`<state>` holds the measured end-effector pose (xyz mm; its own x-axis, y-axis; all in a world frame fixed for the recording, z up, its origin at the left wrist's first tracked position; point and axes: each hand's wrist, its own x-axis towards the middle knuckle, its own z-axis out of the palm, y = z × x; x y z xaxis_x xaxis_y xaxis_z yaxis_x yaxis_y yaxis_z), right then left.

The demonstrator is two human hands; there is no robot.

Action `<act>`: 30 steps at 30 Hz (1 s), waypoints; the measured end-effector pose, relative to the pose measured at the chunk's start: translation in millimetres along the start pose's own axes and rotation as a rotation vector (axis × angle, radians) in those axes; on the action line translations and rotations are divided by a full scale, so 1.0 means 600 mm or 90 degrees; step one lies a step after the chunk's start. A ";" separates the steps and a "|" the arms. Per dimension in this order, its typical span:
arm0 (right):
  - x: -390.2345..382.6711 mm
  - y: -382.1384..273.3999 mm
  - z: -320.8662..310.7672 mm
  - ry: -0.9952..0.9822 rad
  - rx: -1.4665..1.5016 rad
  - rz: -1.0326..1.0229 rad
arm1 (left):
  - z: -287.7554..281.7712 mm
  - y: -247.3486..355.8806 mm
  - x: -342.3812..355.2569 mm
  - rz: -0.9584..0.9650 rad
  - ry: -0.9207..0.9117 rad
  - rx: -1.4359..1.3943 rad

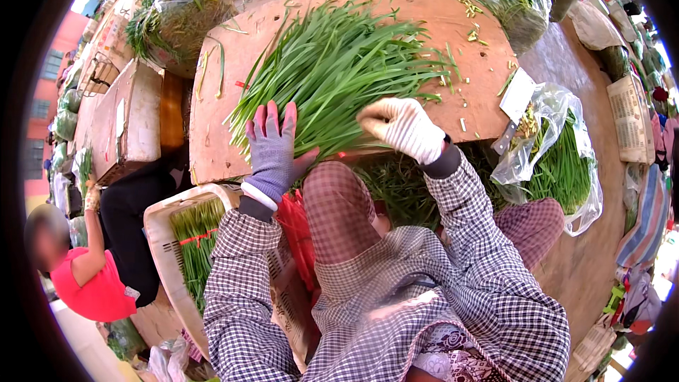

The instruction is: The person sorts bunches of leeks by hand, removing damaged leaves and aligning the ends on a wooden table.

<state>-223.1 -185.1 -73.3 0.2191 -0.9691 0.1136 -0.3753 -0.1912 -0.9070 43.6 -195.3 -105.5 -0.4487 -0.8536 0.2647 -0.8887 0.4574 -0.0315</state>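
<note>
A large loose pile of garlic chives [339, 64] lies across the wooden board in front of me, long flat green leaves fanned out. My left hand [272, 145], in a greyish-purple glove with pink fingertips, rests on the pile's near left side with its fingers stretched out. At the near right of the pile is my right hand [407, 127], in a white ribbed glove. Its fingers are bent and pressed together next to the leaves; whatever they may pinch is hidden. A bit of red tape [242, 85] shows at the pile's left edge.
Trimmed bits lie on the board [488, 99]. A knife [504, 138] and a plastic bag of chives [562, 177] are at the right. A crate [157, 223] of tied chives stands by my left arm. Bagged greens [177, 21] sit far left; a person in red [92, 283] is left.
</note>
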 end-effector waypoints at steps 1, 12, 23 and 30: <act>0.020 -0.005 0.007 0.028 -0.022 -0.055 | -0.003 0.000 -0.001 -0.001 0.000 -0.005; 0.050 0.032 0.038 0.207 -0.138 -0.179 | -0.006 -0.003 -0.004 -0.001 0.001 -0.049; -0.060 0.051 0.115 -0.110 -0.340 -0.053 | -0.034 -0.007 0.014 -0.013 -0.157 -0.019; -0.025 0.051 0.111 -0.133 -0.366 -0.110 | -0.036 -0.021 0.022 -0.001 -0.206 -0.020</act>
<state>-177.7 -166.2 -130.0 0.4690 -0.8770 0.1049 -0.7297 -0.4516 -0.5134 50.6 -207.0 -80.7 -0.4591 -0.8867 -0.0551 -0.8880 0.4598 -0.0003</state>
